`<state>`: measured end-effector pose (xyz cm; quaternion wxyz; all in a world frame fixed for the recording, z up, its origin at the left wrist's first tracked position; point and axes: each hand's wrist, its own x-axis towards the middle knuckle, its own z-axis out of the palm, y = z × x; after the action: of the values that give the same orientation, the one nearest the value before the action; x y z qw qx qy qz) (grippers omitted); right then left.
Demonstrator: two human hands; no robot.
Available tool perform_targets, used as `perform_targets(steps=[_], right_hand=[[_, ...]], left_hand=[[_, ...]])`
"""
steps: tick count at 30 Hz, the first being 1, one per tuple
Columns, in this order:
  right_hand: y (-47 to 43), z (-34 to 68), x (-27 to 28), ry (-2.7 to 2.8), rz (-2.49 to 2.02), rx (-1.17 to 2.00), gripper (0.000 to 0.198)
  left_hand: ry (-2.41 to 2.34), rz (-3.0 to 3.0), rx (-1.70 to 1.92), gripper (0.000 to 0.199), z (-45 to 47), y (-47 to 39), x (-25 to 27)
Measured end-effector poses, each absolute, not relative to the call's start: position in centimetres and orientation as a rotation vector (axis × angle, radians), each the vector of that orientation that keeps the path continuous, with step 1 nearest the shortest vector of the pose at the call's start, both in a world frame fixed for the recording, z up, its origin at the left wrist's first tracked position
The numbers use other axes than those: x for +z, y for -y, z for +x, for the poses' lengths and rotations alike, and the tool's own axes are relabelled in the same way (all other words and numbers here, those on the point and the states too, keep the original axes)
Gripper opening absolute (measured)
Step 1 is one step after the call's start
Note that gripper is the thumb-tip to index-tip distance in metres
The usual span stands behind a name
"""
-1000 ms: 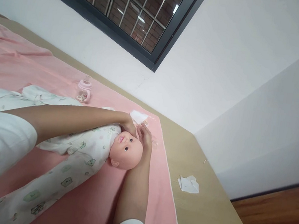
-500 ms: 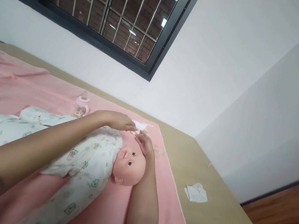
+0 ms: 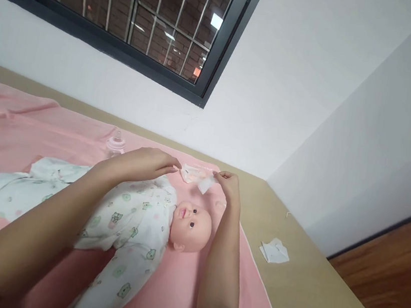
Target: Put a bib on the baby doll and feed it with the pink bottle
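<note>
A white tissue [image 3: 207, 183] hangs from the pinched fingertips of my right hand [image 3: 228, 185], beyond the doll's head. My left hand [image 3: 151, 164] reaches over the doll's chest, its thumb and fingers closed at the left end of a small clear-and-white tissue packet [image 3: 191, 173]. The tissue lies against the packet's right side. Between my forearms a baby doll [image 3: 191, 228] lies on its back, bald, in a white suit printed with green bears. My left forearm hides part of its body.
A pink blanket [image 3: 172, 291] covers much of the tan surface [image 3: 308, 294]. Beyond my left forearm stands a pink-topped baby bottle [image 3: 116, 143]. A crumpled white tissue [image 3: 275, 251] lies at the right. A barred window [image 3: 144, 14] is in the wall behind.
My hands were close together above the doll's head. The right has moved right and now holds a white tissue; the left has drawn slightly left. The view has shifted a little.
</note>
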<state>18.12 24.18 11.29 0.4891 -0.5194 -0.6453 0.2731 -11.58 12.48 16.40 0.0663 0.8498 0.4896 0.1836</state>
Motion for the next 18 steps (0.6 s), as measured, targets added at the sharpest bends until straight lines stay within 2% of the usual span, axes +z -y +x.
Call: perform_targets(steps=[6,12,18], right_hand=[[-20.9,16.3,14.0,1.846,-1.348,0.655,0.027],[-19.0,13.1,15.4,2.002,-1.125,0.647,0.017],[-15.9,10.6,16.8,2.199,-0.876,0.525,0.017]], left_hand=[[-1.382,2.559,0.428,0.047,-11.9,-12.6,16.1],[-1.395,2.529,0.374,0.05,-11.7,-12.5,16.3],[-1.398,2.48,0.72,0.067,-12.9,-13.2,16.0]])
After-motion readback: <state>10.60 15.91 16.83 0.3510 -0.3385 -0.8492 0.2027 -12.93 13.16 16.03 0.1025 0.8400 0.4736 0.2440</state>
